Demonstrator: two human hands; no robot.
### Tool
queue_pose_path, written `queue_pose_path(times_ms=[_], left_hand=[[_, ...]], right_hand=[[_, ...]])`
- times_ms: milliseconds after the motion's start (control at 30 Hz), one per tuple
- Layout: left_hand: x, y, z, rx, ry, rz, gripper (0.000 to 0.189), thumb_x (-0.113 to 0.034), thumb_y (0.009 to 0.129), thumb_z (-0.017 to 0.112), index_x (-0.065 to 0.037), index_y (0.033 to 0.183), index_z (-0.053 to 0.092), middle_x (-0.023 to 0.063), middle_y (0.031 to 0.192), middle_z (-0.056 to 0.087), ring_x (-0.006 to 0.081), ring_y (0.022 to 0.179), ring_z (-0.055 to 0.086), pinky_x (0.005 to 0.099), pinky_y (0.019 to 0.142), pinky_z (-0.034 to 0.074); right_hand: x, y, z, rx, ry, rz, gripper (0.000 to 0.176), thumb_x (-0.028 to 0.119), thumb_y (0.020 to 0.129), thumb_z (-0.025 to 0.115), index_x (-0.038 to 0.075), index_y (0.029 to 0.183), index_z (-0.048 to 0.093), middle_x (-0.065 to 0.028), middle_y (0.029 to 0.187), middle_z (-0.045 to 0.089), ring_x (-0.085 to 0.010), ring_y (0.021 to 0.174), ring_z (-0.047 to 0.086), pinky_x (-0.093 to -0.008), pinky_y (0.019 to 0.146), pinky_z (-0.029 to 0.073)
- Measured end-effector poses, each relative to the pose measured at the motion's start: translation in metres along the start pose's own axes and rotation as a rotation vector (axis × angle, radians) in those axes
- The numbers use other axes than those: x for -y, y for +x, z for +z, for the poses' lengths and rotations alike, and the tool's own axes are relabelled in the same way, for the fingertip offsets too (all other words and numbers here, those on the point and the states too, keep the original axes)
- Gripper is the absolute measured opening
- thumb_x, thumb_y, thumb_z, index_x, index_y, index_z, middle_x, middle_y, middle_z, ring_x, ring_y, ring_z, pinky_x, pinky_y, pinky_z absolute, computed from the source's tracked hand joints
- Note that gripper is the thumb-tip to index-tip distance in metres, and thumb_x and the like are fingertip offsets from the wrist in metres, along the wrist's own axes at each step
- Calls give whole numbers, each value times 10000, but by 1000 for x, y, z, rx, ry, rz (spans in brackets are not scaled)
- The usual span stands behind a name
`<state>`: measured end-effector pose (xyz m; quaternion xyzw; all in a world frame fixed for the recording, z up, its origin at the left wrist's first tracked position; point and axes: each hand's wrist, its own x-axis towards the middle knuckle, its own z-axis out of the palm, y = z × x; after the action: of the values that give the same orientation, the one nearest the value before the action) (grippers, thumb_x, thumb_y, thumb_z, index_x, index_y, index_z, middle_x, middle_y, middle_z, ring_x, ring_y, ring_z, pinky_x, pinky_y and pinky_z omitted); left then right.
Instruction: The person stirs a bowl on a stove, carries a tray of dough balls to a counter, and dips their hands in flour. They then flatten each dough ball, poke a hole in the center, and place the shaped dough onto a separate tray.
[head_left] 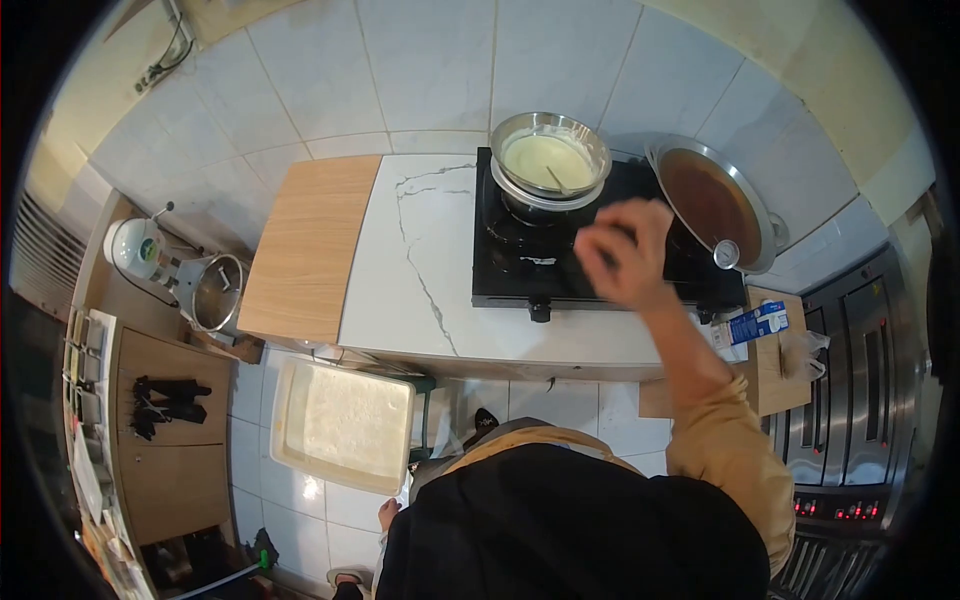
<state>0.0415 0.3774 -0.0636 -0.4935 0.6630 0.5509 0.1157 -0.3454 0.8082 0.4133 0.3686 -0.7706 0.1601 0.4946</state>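
Low at left, tray (340, 425) already spread with a pale layer. On the stove (520, 275), bowl (550, 158) full of pale cream, spoon (560, 181) inside. Just right of it, right hand (622, 252) above the burners, fingers half-curled, blurred; cannot tell whether pinching anything. Further right, pan (712, 200) of brown liquid, dial thermometer (727, 254) at its rim. Carton (757, 322): print too small to read.

- The right hand (625, 255) hangs over the black stove (500, 275), fingers bent and blurry.
- A shiny bowl (550, 160) of pale mix sits at the stove's back left corner.
- A big pan (712, 205) of brown liquid sits at its right edge.
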Motion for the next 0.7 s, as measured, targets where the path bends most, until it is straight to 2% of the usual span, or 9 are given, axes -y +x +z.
queue_pose_path(times_ms=[100,200,267,333,400,467,567,633,700], left_hand=[[5,-6,6,30,-227,-105,373,-232,819,532,70,1039,534,116,822,589,195,637,571,334,516,491],[0,-35,18,-29,-118,-202,378,-263,814,541,41,1039,540,109,806,575,206,651,586,355,502,497],[-55,-89,19,0,108,-135,420,-332,796,560,4,1049,556,140,855,603,242,732,612,376,594,509],[8,-61,30,131,199,-101,507,-430,762,575,-19,1059,573,179,944,617,277,852,609,377,734,490],[-18,-94,37,151,322,-120,588,-496,729,584,-14,1065,579,198,1013,604,302,934,584,352,838,445],[-24,-112,35,155,249,-104,619,-528,715,583,-20,1067,586,198,1011,605,311,953,574,362,844,442],[-6,-135,40,-10,152,-149,570,-473,699,631,-27,1051,594,197,1010,603,306,951,575,358,844,443],[10,-151,40,-177,58,-169,445,-365,705,695,-25,979,610,130,850,647,220,691,630,323,679,504],[22,-172,33,-212,-33,-214,392,-353,691,699,-33,907,629,140,828,647,236,741,628,329,720,493]], right_hand=[[59,-23,15,74,452,84,184,97,642,687,168,768,572,-9,834,524,-184,737,487,-347,654,327],[132,-61,59,399,795,264,176,106,722,660,85,883,593,-68,863,557,-226,778,523,-325,699,387],[176,-74,79,685,914,83,152,141,762,635,69,892,603,-82,915,564,-228,850,537,-320,726,408],[210,-67,79,804,1176,23,126,178,780,619,67,838,607,-72,851,586,-221,818,561,-324,705,415],[224,-70,84,911,1314,-99,134,201,783,613,70,805,599,-68,794,584,-232,757,558,-336,686,410],[232,-64,90,1040,1334,-147,175,238,781,613,72,735,582,-62,693,576,-245,663,551,-351,648,401],[228,-52,102,1121,1145,-236,239,261,763,633,61,654,561,-65,629,557,-242,611,535,-353,597,385],[228,-47,111,1094,1055,-309,202,236,747,656,59,677,587,-67,596,535,-247,564,514,-340,566,396],[235,-42,115,1126,1055,-341,203,225,749,653,45,683,586,-78,603,539,-252,563,515,-344,551,396]])
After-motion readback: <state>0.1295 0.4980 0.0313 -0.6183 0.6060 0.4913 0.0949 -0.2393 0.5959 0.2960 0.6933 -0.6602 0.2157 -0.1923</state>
